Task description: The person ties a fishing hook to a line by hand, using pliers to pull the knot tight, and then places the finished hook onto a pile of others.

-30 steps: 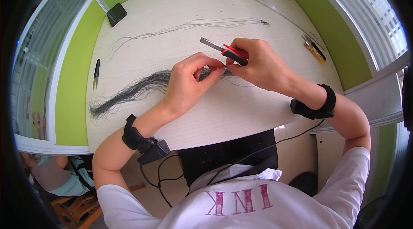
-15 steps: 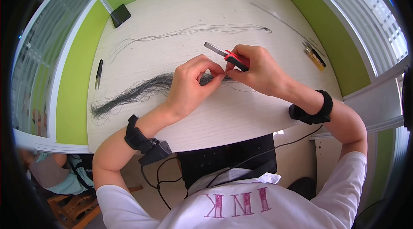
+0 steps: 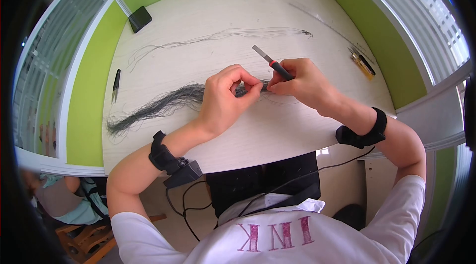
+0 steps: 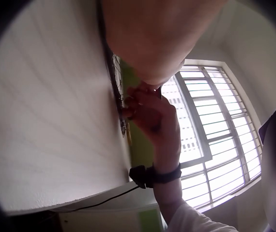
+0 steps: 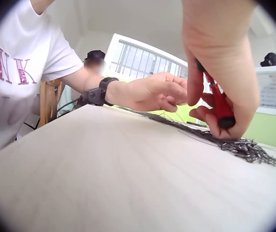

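My right hand (image 3: 310,83) holds red-and-black-handled pliers (image 3: 281,69) in its curled fingers, their flat metal head pointing up and away to the left. Its fingertips are down at the right end of a bundle of dark thin lines (image 3: 163,100). Small metal hooks (image 5: 252,151) cluster at that end, just beyond those fingers in the right wrist view. Thumb and index fingertip of my left hand (image 3: 225,98) pinch together over the bundle, beside the right hand. A thin line appears to rise to this pinch, though its held part is hidden.
Farther back lies a loose set of thin lines (image 3: 198,37). Black-handled tweezers (image 3: 116,85) lie at left, below a black box (image 3: 140,19). At right are a clear ruler (image 3: 322,18) and pens (image 3: 362,63). Green partitions (image 3: 91,90) edge the table.
The hands were fingertip to fingertip and have parted slightly. My right hand has moved a little right and down to the bundle's end, and the pliers have turned in it.
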The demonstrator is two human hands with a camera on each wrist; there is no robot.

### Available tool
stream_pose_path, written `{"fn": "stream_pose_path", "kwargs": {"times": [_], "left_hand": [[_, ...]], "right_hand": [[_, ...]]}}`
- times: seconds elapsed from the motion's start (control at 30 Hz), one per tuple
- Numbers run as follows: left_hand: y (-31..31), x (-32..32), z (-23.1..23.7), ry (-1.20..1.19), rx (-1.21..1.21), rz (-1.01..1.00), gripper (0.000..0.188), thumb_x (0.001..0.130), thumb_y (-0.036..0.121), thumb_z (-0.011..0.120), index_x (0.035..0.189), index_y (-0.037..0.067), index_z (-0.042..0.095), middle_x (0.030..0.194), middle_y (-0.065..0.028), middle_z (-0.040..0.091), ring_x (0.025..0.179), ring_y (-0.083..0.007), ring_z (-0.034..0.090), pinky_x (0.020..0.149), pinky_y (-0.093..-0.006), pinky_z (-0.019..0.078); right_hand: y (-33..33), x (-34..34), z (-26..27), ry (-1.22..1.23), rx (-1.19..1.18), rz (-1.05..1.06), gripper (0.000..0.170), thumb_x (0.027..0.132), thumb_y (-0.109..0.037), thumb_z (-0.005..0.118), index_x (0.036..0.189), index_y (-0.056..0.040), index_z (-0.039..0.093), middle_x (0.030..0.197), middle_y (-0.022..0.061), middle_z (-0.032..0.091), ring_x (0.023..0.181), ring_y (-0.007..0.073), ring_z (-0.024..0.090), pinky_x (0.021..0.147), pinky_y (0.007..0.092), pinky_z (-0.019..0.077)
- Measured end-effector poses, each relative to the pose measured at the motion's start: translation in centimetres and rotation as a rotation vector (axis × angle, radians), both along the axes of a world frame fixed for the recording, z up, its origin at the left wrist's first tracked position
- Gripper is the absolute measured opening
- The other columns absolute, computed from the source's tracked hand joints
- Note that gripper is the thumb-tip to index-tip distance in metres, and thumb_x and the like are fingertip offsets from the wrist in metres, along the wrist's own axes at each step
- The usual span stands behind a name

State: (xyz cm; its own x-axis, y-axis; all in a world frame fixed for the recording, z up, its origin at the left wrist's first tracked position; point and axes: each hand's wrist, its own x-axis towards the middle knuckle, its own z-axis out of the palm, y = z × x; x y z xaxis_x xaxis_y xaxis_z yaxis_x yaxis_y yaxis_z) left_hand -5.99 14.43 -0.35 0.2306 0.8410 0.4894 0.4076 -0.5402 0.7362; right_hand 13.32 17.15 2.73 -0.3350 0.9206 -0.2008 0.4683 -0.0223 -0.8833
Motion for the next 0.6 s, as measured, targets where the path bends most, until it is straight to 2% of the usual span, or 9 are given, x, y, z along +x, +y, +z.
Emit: {"fn": "stream_pose_path", "kwargs": {"times": [0.03, 0.1, 0.17, 0.27, 0.47, 0.53, 0.57, 0.6], "left_hand": [[0.0, 0.1, 0.1, -0.041, -0.077, 0.019, 0.008, 0.078, 0.001, 0.071, 0.076, 0.003, 0.064, 0.074, 0.0027, 0.06, 0.055, -0.0017, 0.035, 0.048, -0.0188, 0.0277], [-0.1, 0.2, 0.1, -0.048, -0.084, 0.027, 0.007, 0.079, 0.002, 0.072, 0.077, 0.003, 0.065, 0.074, 0.0033, 0.06, 0.056, -0.0013, 0.034, 0.048, -0.0185, 0.0275], [-0.1, 0.2, 0.1, -0.059, -0.091, 0.039, 0.007, 0.079, 0.003, 0.072, 0.079, 0.003, 0.065, 0.074, 0.004, 0.059, 0.056, -0.0008, 0.034, 0.048, -0.0182, 0.0273], [-0.2, 0.3, 0.3, -0.049, -0.119, 0.041, 0.007, 0.079, 0.004, 0.073, 0.081, 0.004, 0.067, 0.074, 0.0042, 0.06, 0.056, -0.0014, 0.034, 0.049, -0.0186, 0.0276], [-0.3, -0.2, 0.7, 0.053, -0.039, -0.016, 0.016, 0.079, 0.006, 0.074, 0.093, 0.004, 0.067, 0.077, 0.0041, 0.062, 0.055, -0.0039, 0.034, 0.049, -0.0208, 0.0303], [-0.3, -0.7, 0.9, 0.17, -0.081, -0.062, 0.016, 0.083, 0.007, 0.071, 0.098, 0.004, 0.066, 0.079, 0.0012, 0.065, 0.057, -0.0032, 0.044, 0.052, -0.0195, 0.0355], [-0.2, -1.1, 0.9, 0.167, -0.081, -0.058, 0.016, 0.083, 0.007, 0.071, 0.098, 0.004, 0.066, 0.079, 0.0012, 0.065, 0.057, -0.0032, 0.044, 0.052, -0.0195, 0.0355], [-0.1, -1.6, 0.8, 0.134, -0.215, -0.046, 0.014, 0.085, 0.008, 0.069, 0.097, 0.003, 0.066, 0.079, -0.0004, 0.066, 0.061, -0.0036, 0.051, 0.054, -0.0189, 0.0385]], "right_hand": [[0.0, 0.1, 0.0, 0.012, 0.008, -0.016, 0.015, 0.075, -0.012, 0.068, 0.081, 0.0009, 0.062, 0.071, 0.0071, 0.06, 0.064, 0.0133, 0.052, 0.059, 0.0289, 0.0423], [-0.1, 0.2, 0.3, 0.023, 0.015, -0.036, 0.016, 0.075, -0.012, 0.068, 0.082, 0.001, 0.062, 0.074, 0.0078, 0.062, 0.067, 0.013, 0.052, 0.06, 0.0281, 0.0427], [-0.2, 0.3, 0.7, 0.241, 0.029, -0.043, 0.016, 0.076, -0.011, 0.069, 0.082, 0.0015, 0.061, 0.078, 0.0084, 0.065, 0.071, 0.0128, 0.054, 0.063, 0.0273, 0.0435], [-0.9, 0.2, 1.4, 0.147, 0.074, -0.025, 0.016, 0.076, -0.011, 0.069, 0.081, 0.0017, 0.061, 0.078, 0.0074, 0.064, 0.073, 0.0125, 0.055, 0.064, 0.0278, 0.0436], [-1.1, 0.9, 2.1, 0.129, 0.055, -0.005, 0.017, 0.075, -0.012, 0.07, 0.08, 0.001, 0.06, 0.077, 0.0064, 0.063, 0.072, 0.0118, 0.054, 0.064, 0.0258, 0.0417], [-1.7, 1.6, 3.1, 0.148, 0.077, 0.013, 0.017, 0.075, -0.012, 0.071, 0.079, 0.0002, 0.058, 0.077, 0.006, 0.062, 0.071, 0.0115, 0.054, 0.064, 0.0249, 0.0406], [-2.1, 2.2, 3.9, 0.114, 0.105, -0.008, 0.017, 0.074, -0.011, 0.071, 0.077, -0.0009, 0.057, 0.077, 0.0058, 0.062, 0.071, 0.0114, 0.053, 0.064, 0.0249, 0.0403], [-2.4, 2.8, 4.6, 0.08, 0.133, -0.03, 0.018, 0.074, -0.01, 0.071, 0.076, -0.002, 0.056, 0.076, 0.0056, 0.062, 0.071, 0.0112, 0.053, 0.065, 0.0249, 0.04]]}}
